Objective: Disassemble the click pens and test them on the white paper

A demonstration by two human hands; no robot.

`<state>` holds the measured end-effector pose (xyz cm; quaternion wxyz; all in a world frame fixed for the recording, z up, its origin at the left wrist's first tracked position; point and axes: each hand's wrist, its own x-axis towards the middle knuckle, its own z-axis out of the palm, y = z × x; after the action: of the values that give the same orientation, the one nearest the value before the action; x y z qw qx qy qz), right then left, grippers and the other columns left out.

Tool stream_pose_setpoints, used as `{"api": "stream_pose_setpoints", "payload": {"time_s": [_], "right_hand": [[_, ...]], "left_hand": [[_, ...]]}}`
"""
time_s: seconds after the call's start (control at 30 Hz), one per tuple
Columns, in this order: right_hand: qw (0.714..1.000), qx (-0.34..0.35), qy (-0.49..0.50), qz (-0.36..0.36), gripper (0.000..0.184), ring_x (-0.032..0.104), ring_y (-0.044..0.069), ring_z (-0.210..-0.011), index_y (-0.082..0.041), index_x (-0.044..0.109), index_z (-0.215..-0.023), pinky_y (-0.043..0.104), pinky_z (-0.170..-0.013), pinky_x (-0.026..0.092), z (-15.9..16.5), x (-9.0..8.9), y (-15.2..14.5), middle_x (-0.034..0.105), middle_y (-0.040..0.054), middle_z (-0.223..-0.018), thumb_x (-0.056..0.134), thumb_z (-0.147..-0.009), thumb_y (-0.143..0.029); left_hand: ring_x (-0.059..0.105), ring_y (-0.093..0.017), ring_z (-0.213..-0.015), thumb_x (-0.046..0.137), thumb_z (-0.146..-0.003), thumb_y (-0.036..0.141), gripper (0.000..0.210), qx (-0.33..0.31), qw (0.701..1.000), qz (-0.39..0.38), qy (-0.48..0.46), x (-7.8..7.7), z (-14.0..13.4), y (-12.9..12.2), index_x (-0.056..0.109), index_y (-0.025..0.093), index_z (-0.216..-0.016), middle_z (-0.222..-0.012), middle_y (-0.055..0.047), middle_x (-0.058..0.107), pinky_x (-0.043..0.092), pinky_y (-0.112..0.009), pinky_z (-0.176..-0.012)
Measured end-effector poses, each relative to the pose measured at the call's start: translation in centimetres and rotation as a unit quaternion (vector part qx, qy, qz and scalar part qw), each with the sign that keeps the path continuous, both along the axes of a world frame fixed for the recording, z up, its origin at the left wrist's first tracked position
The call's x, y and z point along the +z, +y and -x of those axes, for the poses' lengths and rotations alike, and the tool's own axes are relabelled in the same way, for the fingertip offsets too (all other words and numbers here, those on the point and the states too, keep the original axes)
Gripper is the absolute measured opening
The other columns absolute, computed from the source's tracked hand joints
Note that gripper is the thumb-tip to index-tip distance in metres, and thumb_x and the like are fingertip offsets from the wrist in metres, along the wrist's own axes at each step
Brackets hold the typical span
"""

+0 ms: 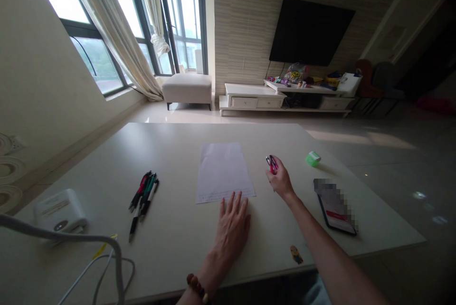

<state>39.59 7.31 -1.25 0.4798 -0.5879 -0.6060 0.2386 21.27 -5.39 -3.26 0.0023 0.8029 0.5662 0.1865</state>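
My left hand (233,224) lies flat with its fingers stretched out. Its fingertips touch the near edge of a white sheet of paper (224,169), where small lines of writing run along the bottom. To the right of the sheet, my right hand (280,179) is closed around pens (272,164); pink barrels and silver ends stick up out of the grip, and how many there are I cannot tell. A loose bunch of pens (144,195) in black, red and green rests on the table to the left of the paper.
A phone (335,207) and a small green box (313,158) lie on the right of the white table (171,257). At the left are a white device (60,210) and a grey cable (71,237). A cartoon sticker (295,254) is near the front edge.
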Motion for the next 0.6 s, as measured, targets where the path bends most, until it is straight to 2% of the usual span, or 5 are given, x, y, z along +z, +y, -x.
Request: {"api": "stream_pose_setpoints", "payload": {"time_s": [0.1,0.17,0.27,0.4,0.6], "right_hand": [[0.995,-0.046,-0.09,0.001,0.044,0.06,0.02,-0.07,-0.014,0.054,-0.113,0.031,-0.068,0.047,-1.2,-0.3,0.6,0.065,0.0097,-0.09,0.046,-0.07,-0.022],[0.989,-0.05,-0.136,0.011,0.053,0.061,0.022,-0.077,-0.014,0.05,-0.122,0.031,-0.072,0.046,-1.6,-0.5,0.9,0.065,0.0114,-0.096,0.047,-0.07,-0.02],[0.985,-0.017,-0.17,0.031,0.065,0.061,0.02,-0.076,-0.016,0.039,-0.133,0.028,-0.072,0.046,-1.8,-0.5,1.0,0.064,0.0107,-0.104,0.047,-0.069,-0.017],[0.979,0.005,-0.202,0.032,0.056,0.061,0.018,-0.072,-0.018,0.046,-0.127,0.026,-0.069,0.046,-2.6,-0.4,1.3,0.067,0.0069,-0.094,0.046,-0.071,-0.015],[0.956,-0.081,-0.271,0.074,0.069,0.063,0.024,-0.079,-0.014,0.029,-0.14,0.03,-0.069,0.045,-6.0,-1.3,2.2,0.067,0.0142,-0.099,0.051,-0.078,-0.033]], "left_hand": [[0.028,-0.026,-0.132,0.039,-0.087,0.017,0.044,-0.002,1.0,-0.021,0.014,0.3,0.1,-0.5,0.04,0.021,-0.131,-0.142,-0.009,0.037,0.027,-0.054,-0.106],[0.029,-0.026,-0.132,0.039,-0.087,0.017,0.045,-0.003,0.999,-0.029,0.022,0.7,0.3,-0.9,0.039,0.021,-0.132,-0.142,-0.009,0.038,0.028,-0.053,-0.105],[0.029,-0.025,-0.132,0.039,-0.087,0.017,0.046,-0.001,0.999,-0.034,0.029,1.1,0.9,-1.7,0.037,0.022,-0.133,-0.143,-0.008,0.036,0.029,-0.053,-0.105],[0.032,-0.025,-0.131,0.039,-0.088,0.017,0.047,0.0,0.999,-0.04,0.031,1.3,1.8,-2.6,0.036,0.022,-0.134,-0.141,-0.007,0.038,0.029,-0.052,-0.105],[0.035,-0.025,-0.129,0.038,-0.088,0.019,0.045,0.002,0.999,-0.035,0.028,1.6,2.8,-3.7,0.038,0.021,-0.133,-0.139,-0.009,0.042,0.03,-0.053,-0.104]]}}
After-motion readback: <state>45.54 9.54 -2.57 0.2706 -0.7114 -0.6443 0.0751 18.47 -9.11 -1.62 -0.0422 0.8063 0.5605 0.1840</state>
